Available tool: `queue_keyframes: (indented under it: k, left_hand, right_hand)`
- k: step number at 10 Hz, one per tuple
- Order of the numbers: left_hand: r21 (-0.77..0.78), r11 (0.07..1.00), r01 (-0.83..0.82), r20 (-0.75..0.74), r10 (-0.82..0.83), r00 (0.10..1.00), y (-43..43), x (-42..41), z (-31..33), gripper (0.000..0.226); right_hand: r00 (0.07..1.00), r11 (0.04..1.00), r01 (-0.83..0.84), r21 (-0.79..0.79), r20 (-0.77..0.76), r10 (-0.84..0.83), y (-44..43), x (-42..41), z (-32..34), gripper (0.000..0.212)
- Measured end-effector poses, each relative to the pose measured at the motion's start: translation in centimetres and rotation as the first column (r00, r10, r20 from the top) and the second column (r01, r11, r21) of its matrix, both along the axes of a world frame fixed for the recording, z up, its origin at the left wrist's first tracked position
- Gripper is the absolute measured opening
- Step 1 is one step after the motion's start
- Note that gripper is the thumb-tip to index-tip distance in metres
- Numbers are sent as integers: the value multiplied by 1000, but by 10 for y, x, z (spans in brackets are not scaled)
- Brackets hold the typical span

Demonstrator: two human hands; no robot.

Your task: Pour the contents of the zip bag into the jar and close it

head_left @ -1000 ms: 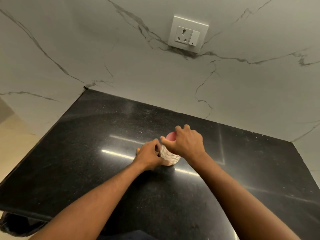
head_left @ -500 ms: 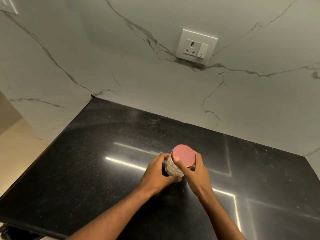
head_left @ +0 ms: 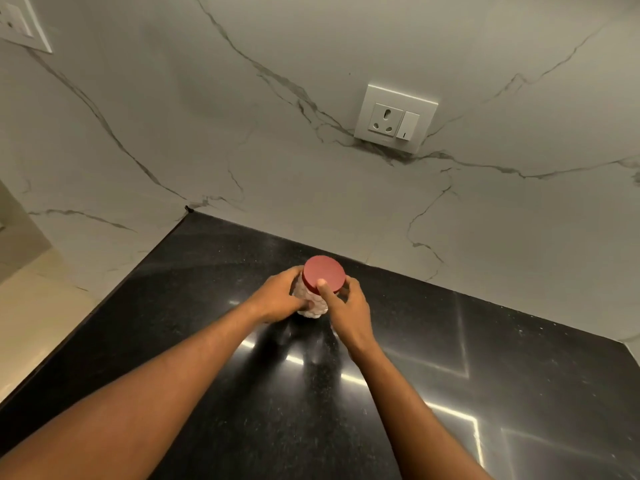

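Shifted sideways, right hand grips lid, left hand holds jar on black counter.

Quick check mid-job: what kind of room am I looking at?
Probably a home kitchen: a polished black stone countertop, a veined marble-look wall behind it carrying a socket-and-switch plate, and a red-lidded jar.

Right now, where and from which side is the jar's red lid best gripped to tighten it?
Probably by the rim of the red lid, from the right: it is round, sits on top, and the right hand pinches its edge there. The left hand wraps the jar body from the left, steadying it.
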State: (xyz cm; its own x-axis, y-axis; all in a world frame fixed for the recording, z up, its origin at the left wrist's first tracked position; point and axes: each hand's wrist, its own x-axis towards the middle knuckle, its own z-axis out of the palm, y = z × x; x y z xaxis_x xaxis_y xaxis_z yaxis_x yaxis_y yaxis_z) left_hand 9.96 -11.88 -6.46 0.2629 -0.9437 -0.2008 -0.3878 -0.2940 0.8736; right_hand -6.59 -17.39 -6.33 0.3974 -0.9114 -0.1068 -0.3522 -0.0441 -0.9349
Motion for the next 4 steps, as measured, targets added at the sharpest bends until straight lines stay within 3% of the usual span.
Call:
queue_keyframes:
  k: [2, 4]
  left_hand:
    - [45, 999, -1, -4, 2, 1000, 1, 2, -8, 72]
    - [-118, 987, -110, 212, 133, 968, 64, -13, 3, 71]
  right_hand:
    - [999, 1000, 13, -20, -44, -14, 2, 6, -7, 75]
    - [948, 974, 56, -220, -293, -121, 41, -18, -6, 72]
